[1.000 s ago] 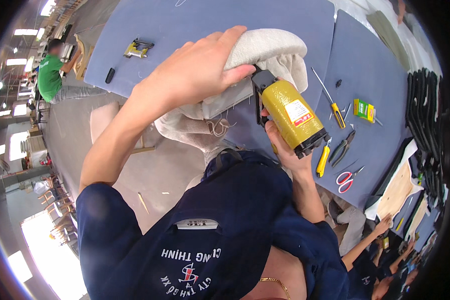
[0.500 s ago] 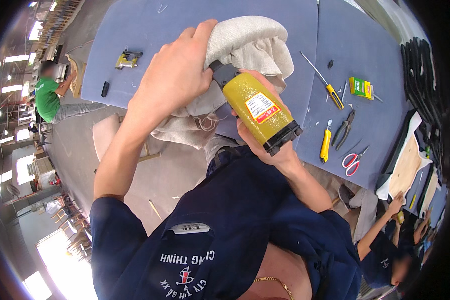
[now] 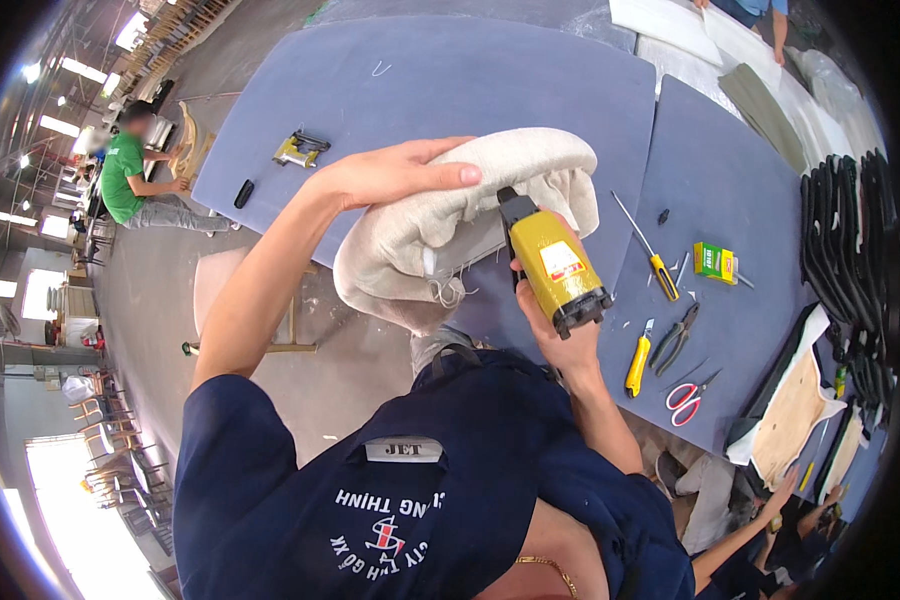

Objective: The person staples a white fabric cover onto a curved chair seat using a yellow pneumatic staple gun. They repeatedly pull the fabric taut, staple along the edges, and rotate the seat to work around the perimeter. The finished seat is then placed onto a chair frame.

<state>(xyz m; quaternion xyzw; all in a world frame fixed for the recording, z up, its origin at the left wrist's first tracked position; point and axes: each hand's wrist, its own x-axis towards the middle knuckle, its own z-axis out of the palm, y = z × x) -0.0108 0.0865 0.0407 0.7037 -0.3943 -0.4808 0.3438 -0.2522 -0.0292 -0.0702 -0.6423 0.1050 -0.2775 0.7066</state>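
My left hand [image 3: 395, 172] lies on top of a beige fabric-covered seat cushion [image 3: 470, 215], pressing it down at the near edge of a blue-grey padded table [image 3: 450, 85]. My right hand [image 3: 555, 335] grips a yellow and black staple gun [image 3: 552, 262], whose black nose points up against the cushion's underside where loose fabric hangs. The cushion stands tilted on its edge.
To the right on the table lie a yellow-handled screwdriver [image 3: 650, 250], a yellow utility knife [image 3: 638, 362], pliers [image 3: 678, 338], red scissors [image 3: 688, 395] and a green box [image 3: 715, 262]. A second staple gun [image 3: 300, 150] sits far left. A person in green [image 3: 130, 180] works nearby.
The cushion has turned and shifted a little to the right under my left hand, and the staple gun has moved to a steeper angle against its underside.
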